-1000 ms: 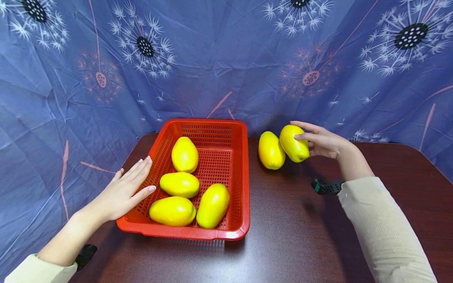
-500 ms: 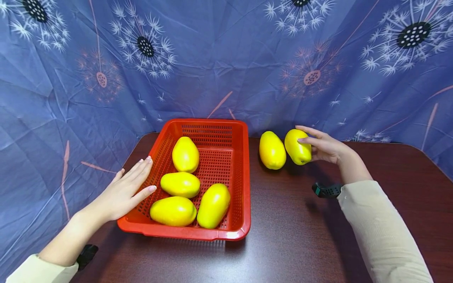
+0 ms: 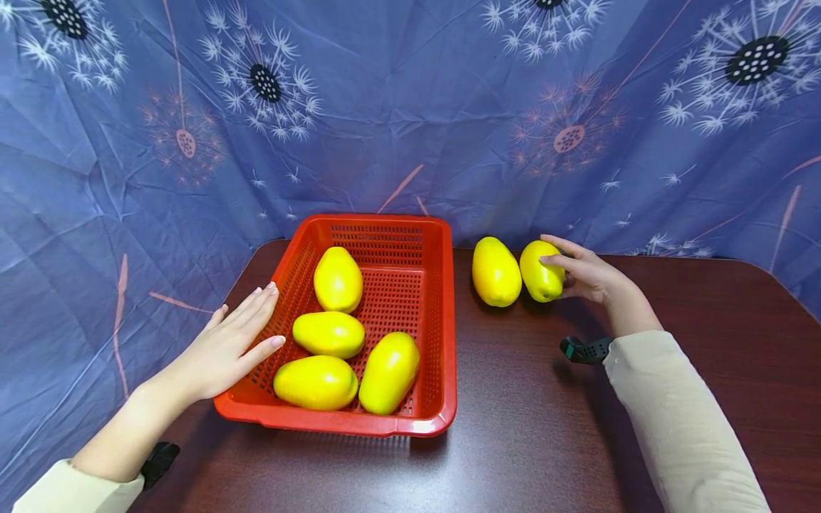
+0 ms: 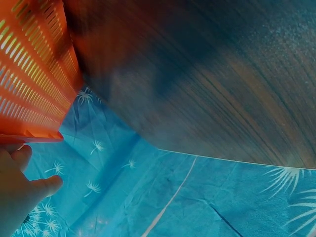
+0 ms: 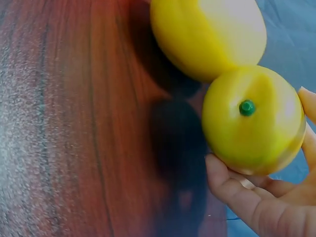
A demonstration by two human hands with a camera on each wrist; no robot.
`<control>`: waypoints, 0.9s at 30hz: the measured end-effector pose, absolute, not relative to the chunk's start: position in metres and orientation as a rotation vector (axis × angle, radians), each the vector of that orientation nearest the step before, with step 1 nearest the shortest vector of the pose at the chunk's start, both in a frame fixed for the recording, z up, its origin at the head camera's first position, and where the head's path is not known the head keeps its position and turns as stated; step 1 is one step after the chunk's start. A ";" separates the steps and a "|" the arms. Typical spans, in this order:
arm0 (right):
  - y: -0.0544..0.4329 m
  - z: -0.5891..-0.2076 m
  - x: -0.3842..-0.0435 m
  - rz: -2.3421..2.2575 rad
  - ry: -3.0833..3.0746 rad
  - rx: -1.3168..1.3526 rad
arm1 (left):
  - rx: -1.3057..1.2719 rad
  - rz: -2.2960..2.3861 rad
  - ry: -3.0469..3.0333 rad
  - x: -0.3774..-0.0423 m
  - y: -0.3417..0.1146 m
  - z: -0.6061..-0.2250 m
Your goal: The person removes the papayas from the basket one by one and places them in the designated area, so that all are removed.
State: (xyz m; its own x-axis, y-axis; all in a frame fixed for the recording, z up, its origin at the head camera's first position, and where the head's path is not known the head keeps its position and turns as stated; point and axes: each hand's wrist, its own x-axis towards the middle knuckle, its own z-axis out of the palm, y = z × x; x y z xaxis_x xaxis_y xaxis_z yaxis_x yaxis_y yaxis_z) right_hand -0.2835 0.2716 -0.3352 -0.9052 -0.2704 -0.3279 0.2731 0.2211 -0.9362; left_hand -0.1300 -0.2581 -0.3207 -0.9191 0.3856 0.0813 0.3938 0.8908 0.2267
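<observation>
In the head view my right hand [image 3: 593, 276] grips a yellow mango [image 3: 539, 274] between thumb and fingers, at the back of the table right of the basket. The right wrist view shows its end with a small green stem [image 5: 247, 107]. Close on its left lies another mango [image 3: 497, 272]; whether the held one bears on the table I cannot tell. My left hand [image 3: 224, 349] lies with straight fingers over the left rim of a red plastic basket [image 3: 447, 320]. Several mangoes lie inside, among them one upright mango [image 3: 338, 280] at the back left.
The basket stands on a dark brown wooden table [image 3: 513, 427]. Behind it hangs a blue curtain [image 3: 398, 107] with dandelion prints, close to the table's back edge. Each wrist wears a black band [image 3: 585, 350].
My right hand has moved down and slightly right with its mango, which now sits lower and more upright beside the other one. My left hand has stayed on the basket.
</observation>
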 end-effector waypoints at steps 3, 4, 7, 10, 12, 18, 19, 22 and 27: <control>0.271 -0.340 -0.284 -1.742 2.103 0.012 | -0.624 -0.378 -3.025 -0.130 -0.258 -0.320; 0.270 -0.341 -0.284 -1.752 2.111 0.018 | -0.623 -0.378 -3.026 -0.130 -0.258 -0.320; 0.269 -0.346 -0.284 -1.773 2.132 0.030 | -0.620 -0.376 -3.026 -0.130 -0.258 -0.321; 0.269 -0.351 -0.285 -1.771 2.144 0.040 | -0.617 -0.375 -3.028 -0.130 -0.258 -0.321; 0.269 -0.353 -0.285 -1.744 2.164 0.028 | -0.616 -0.379 -3.029 -0.130 -0.258 -0.320; 0.270 -0.355 -0.288 -1.652 2.214 -0.041 | -0.613 -0.386 -3.031 -0.130 -0.258 -0.320; 0.269 -0.355 -0.289 -1.641 2.220 -0.051 | -0.612 -0.386 -3.031 -0.130 -0.258 -0.320; 0.267 -0.355 -0.290 -1.626 2.232 -0.059 | -0.609 -0.383 -3.032 -0.131 -0.258 -0.320; 0.265 -0.354 -0.291 -1.618 2.230 -0.050 | -0.609 -0.380 -3.031 -0.131 -0.258 -0.321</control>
State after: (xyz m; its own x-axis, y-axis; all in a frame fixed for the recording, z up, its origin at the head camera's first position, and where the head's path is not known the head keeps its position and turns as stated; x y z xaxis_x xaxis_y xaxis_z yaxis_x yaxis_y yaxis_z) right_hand -0.2907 0.2650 -0.3542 -0.9259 -0.2494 -0.2837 0.1924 0.3351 -0.9223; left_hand -0.1306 -0.2576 -0.3208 -0.9231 0.3775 0.0735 0.3839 0.8937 0.2320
